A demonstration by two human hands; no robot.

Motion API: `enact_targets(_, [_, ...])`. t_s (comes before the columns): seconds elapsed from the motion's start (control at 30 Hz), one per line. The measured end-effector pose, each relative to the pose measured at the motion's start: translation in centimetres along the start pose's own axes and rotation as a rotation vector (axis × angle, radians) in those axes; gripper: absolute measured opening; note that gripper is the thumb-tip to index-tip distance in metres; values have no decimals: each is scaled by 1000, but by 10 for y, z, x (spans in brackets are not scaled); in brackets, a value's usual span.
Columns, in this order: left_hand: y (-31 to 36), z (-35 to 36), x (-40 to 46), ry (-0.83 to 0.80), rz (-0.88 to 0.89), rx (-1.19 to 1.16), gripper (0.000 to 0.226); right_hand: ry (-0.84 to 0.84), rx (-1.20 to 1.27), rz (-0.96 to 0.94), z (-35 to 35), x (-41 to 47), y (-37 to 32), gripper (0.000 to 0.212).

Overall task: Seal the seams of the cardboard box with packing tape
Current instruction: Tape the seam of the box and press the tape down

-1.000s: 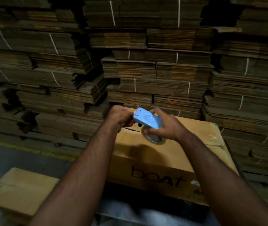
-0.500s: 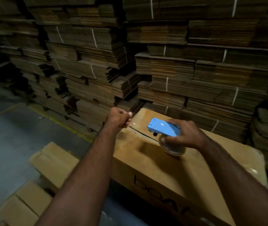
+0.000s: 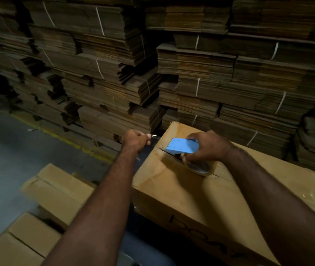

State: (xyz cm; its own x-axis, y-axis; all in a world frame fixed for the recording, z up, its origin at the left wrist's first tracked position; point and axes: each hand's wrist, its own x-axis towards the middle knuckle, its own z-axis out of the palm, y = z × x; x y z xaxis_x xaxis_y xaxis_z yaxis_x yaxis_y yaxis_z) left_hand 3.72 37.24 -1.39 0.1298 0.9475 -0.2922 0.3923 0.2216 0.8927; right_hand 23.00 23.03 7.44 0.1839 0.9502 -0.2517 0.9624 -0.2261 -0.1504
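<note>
A brown cardboard box (image 3: 172, 191) with black lettering on its side lies in front of me, its top seam running from the left end under my right hand. My right hand (image 3: 207, 146) grips a blue tape dispenser (image 3: 181, 146) with a clear tape roll (image 3: 198, 167), resting on the seam near the box's left end. My left hand (image 3: 136, 140) is closed, pinching the end of a clear tape strip (image 3: 153, 135) pulled out past the box's left edge.
Tall stacks of flattened, strapped cardboard (image 3: 191, 77) fill the background right behind the box. Smaller closed boxes (image 3: 56, 191) sit on the grey floor at lower left. A yellow floor line (image 3: 66, 140) runs along the foot of the stacks.
My left hand has pulled away to the left from the dispenser, drawing tape out past the box's end. The view has swung left.
</note>
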Motion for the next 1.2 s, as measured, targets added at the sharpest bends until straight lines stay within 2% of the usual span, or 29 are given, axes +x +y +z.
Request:
enact_targets(0.23, [-27, 2, 27, -117, -99, -112, 19, -75, -99, 24, -3, 24, -22, 79])
enact_targets(0.43, [-46, 18, 22, -224, -273, -226, 14, -162, -127, 57, 2, 32, -26, 76])
enact_targets(0.63, [-38, 8, 36, -209, -316, -237, 8, -166, -120, 85, 3, 39, -33, 81])
enact_targets(0.77, [-33, 10, 25, -243, -277, -103, 14, -174, -124, 125, 8, 39, -33, 98])
enact_targets(0.93, [-27, 15, 12, -234, -173, 16, 20, -171, -123, 132, 10, 38, -32, 100])
enact_targets(1.03, [-20, 10, 11, -272, -49, 202, 25, -167, -128, 135, 11, 37, -34, 100])
enact_targets(1.13, [-11, 9, 1, -153, 13, 456, 22, -161, -148, 133, 13, 35, -34, 99])
enact_targets(1.2, [-4, 10, -7, -29, 62, 548, 28, -157, -158, 122, 13, 33, -34, 99])
